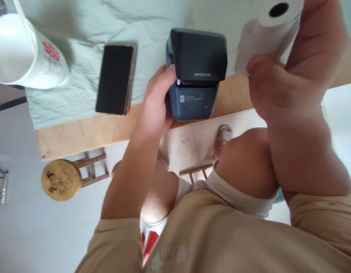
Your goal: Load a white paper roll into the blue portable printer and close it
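Note:
A small dark-blue label printer (196, 76) with a black lid stands at the table's near edge. My left hand (159, 98) is wrapped round its left side, thumb by the lid's lower corner. The lid looks closed or nearly so; I cannot tell which. Up to the right, my right hand (294, 79) grips a white paper roll (266, 41), with the dark hole of its core facing up. The roll is apart from the printer, raised toward the camera. My right thumb presses on the roll's near side, while the other fingers are mostly hidden behind it.
A smartphone (115, 79) with a dark screen lies left of the printer. Farther left is a tilted-looking white cup (47, 57) with a red flower. A pale green cloth (152, 22) covers the wooden table (78, 138). Below stands a round wooden stool (61, 180).

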A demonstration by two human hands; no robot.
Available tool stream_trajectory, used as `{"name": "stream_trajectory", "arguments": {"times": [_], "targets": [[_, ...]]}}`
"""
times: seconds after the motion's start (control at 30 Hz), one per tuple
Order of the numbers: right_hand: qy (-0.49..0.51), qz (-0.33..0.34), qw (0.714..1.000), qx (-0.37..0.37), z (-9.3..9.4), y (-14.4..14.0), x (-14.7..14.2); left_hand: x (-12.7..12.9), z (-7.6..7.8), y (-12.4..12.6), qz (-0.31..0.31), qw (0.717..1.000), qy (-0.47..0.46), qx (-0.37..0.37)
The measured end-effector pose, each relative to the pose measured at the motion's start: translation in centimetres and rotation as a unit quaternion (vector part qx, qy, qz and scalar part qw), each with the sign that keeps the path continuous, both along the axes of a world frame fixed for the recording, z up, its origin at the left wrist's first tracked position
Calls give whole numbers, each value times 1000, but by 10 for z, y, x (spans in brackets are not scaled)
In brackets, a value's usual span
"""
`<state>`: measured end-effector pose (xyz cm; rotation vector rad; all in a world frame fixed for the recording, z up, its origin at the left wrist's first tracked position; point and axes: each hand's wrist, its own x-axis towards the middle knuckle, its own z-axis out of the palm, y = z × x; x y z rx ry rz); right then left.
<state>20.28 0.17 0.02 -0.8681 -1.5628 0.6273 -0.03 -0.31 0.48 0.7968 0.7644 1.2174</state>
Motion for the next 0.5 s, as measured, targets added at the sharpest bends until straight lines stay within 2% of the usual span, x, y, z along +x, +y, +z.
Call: {"name": "stream_trajectory", "arguments": {"times": [0.07, 0.2, 0.3, 0.4, 0.5], "targets": [[-23, 10, 997, 69, 5, -3, -4, 1, 2, -1, 5, 1000, -1, 1], [-167, 67, 973, 146, 15, -16, -15, 0, 4, -1, -4, 1000, 9, -15], [-252, 104, 947, 168, 17, -22, -24, -2, 3, 0, -15, 999, 19, -34], [-279, 60, 947, 145, 16, -24, -30, -3, 3, 0, -20, 999, 23, -34], [-266, 2, 951, 154, 17, -21, -30, -1, 6, -2, -17, 999, 20, -25]]}}
